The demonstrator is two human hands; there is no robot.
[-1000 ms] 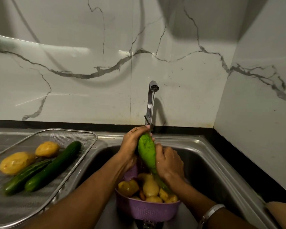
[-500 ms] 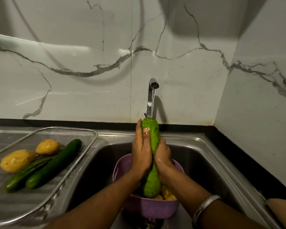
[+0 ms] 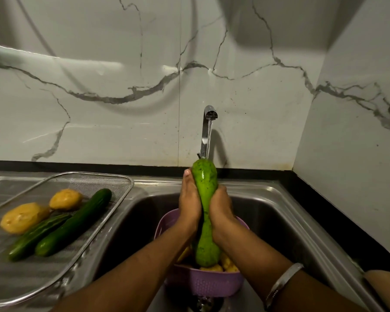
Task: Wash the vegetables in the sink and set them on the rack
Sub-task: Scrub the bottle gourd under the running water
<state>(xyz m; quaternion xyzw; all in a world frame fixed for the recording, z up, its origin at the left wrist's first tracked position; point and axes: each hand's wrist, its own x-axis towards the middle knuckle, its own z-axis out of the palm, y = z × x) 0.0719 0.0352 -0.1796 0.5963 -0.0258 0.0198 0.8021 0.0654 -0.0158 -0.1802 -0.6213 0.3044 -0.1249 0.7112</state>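
We see a long green gourd held upright between our two hands over a steel sink, its top under the stream from the tap. Our left hand lies against its left side with fingers straight; our right hand wraps its narrow middle, though the fingertips are hidden behind the gourd. A purple colander sits below, mostly covered by our forearms, with only slivers of yellow vegetables showing. The drain is cut off at the bottom edge. On the wire rack at left lie two cucumbers and two potatoes. Since half a second ago the gourd's position has barely changed; our hands have slid slightly along it.
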